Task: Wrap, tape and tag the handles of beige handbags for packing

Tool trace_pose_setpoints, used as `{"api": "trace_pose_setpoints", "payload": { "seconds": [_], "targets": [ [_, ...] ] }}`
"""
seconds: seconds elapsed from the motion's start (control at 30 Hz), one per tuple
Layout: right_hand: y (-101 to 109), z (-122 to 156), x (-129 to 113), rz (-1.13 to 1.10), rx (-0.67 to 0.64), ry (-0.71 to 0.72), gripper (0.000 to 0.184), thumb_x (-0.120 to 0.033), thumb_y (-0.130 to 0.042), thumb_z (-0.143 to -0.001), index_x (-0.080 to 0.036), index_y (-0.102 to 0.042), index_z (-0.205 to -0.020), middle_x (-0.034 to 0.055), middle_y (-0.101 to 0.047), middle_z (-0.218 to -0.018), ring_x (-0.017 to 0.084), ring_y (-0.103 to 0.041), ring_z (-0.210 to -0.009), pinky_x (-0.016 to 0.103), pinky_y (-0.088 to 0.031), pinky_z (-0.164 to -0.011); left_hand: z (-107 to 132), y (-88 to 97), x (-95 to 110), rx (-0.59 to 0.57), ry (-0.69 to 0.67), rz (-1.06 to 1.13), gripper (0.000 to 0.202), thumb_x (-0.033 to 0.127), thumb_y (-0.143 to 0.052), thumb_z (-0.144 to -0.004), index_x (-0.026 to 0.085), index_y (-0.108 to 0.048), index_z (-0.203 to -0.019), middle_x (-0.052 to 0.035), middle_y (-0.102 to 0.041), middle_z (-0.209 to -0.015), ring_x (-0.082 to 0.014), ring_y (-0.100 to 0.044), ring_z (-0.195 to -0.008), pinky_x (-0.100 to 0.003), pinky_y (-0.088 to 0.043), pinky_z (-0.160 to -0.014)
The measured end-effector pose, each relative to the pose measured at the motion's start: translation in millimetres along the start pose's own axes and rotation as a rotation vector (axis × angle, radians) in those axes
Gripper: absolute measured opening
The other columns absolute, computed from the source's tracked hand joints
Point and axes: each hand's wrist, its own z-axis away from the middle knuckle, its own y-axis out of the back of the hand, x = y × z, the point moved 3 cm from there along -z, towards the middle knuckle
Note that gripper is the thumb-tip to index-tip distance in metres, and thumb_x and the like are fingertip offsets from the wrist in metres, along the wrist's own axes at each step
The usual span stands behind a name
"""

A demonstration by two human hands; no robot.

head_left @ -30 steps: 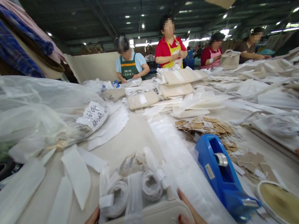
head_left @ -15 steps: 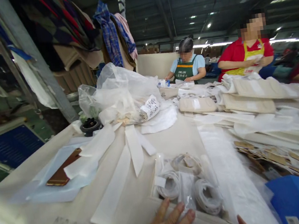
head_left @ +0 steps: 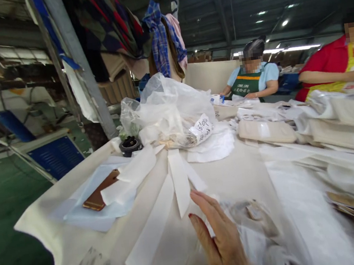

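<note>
Right hand: I have the bare right hand (head_left: pixel 222 239) near the middle of the near side, thumb spread from the forefinger, nothing pinched that I can make out; the other fingers are partly hidden, so I cannot tell how they lie.
Left hand: out of my view; I cannot tell its fingers.
Beige bundle: the pale beige bundle under clear plastic film (head_left: pixel 259 224) lies near, just right of my hand, blurred and partly covered by it.
White strips: a long flat white strip (head_left: pixel 153 227) and a narrow pointed white strip (head_left: pixel 180 184) lie loose on the pale cloth-covered table (head_left: pixel 227 167), to the left of and beyond my thumb. My fingertips are at a short white strip (head_left: pixel 195 176); touching or just above, I cannot tell.
Done: I judge the bundle already gathered together with its film; blur hides whether it is fastened.
Left over: no strip is in my grip, and those strips lie apart from the bundle, so I take that part as not yet done.
Far side: a large crumpled clear plastic bag (head_left: pixel 173 107) at the middle, stacked beige padded pieces (head_left: pixel 266 130) to the right.
Co-worker: a person in a green apron (head_left: pixel 245 83) stands at the far side.
</note>
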Motion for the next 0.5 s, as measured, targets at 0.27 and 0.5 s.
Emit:
{"api": "trace_pose_setpoints", "payload": {
  "seconds": [0.27,0.5],
  "targets": [
    [-19.8,28.1,47.8,-0.040,-0.265,-0.113,0.029,-0.014,-0.043,-0.091,-0.017,-0.051,-0.119,0.0089,-0.065,-0.108,0.015,-0.062,-0.102,0.022,-0.051,-0.087,-11.5,31.5,-12.2,0.155,0.080,-0.005,0.050,0.014,-0.045,-0.080,0.034,-0.056,-0.124,-0.0040,-0.071,-0.102,-0.0276,-0.063,-0.103,-0.039,-0.059,-0.075],
    [-45.0,44.1,40.0,0.181,-0.484,-0.043,0.023,-0.027,-0.049,-0.090,-0.022,-0.060,-0.071,0.0003,-0.062,-0.067,0.018,-0.059,-0.069,0.035,-0.046,-0.075,-29.5,151.3,-114.2,0.001,0.384,0.268,0.023,0.020,-0.047,-0.084,0.016,-0.063,-0.100,-0.0083,-0.069,-0.090,-0.0174,-0.065,-0.082,-0.025,-0.052,-0.069]
  ]
}}
